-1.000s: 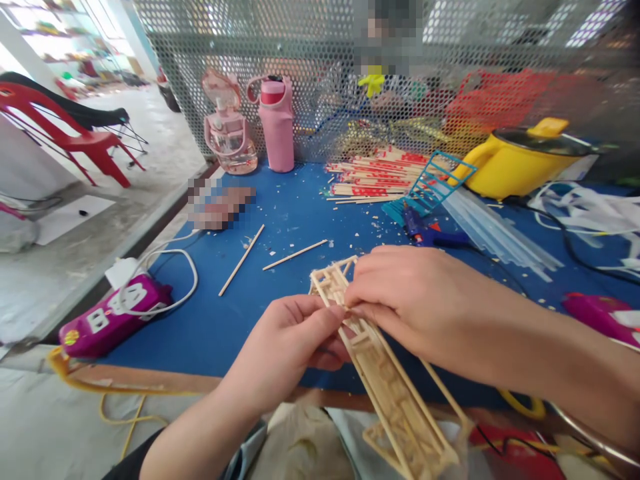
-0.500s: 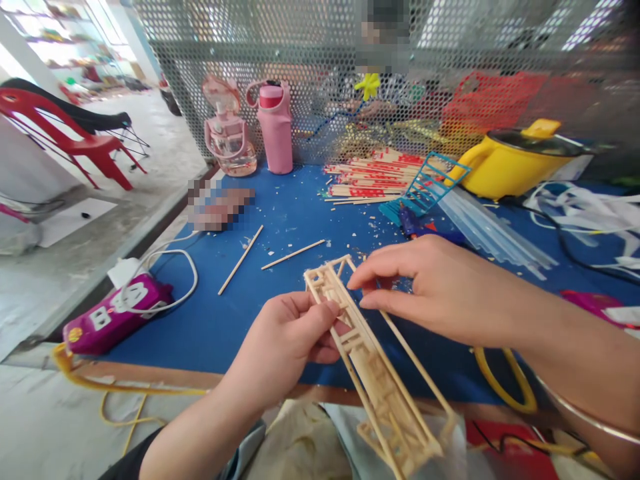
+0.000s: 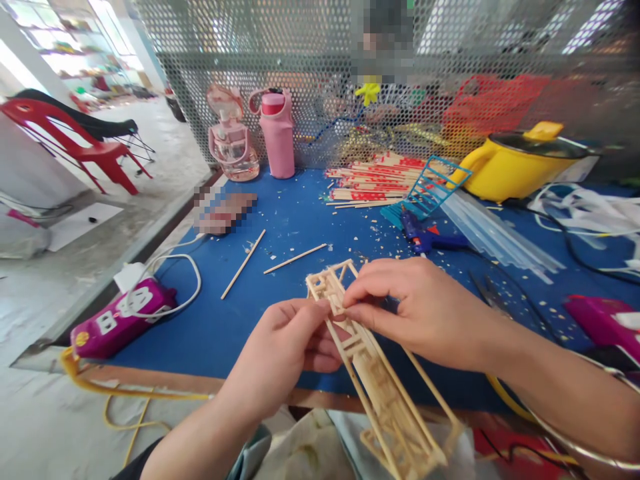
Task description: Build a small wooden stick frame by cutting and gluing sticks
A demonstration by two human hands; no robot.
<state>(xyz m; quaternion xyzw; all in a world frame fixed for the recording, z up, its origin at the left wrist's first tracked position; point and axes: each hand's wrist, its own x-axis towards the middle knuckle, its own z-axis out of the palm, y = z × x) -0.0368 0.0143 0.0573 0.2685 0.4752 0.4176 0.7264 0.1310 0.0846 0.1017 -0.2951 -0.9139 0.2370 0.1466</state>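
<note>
One wooden stick frame [image 3: 373,381] sits nearer the wearer than the blue glue gun [image 3: 436,239] — left hand [image 3: 287,337] pinching its edge, right hand [image 3: 415,307] bunched at its crossbars, any hold there unclear.

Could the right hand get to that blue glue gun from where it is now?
Probably yes: the glue gun lies just beyond the right hand, with nothing visible standing between them. Its fingertips would first have to leave the wooden frame.
</note>
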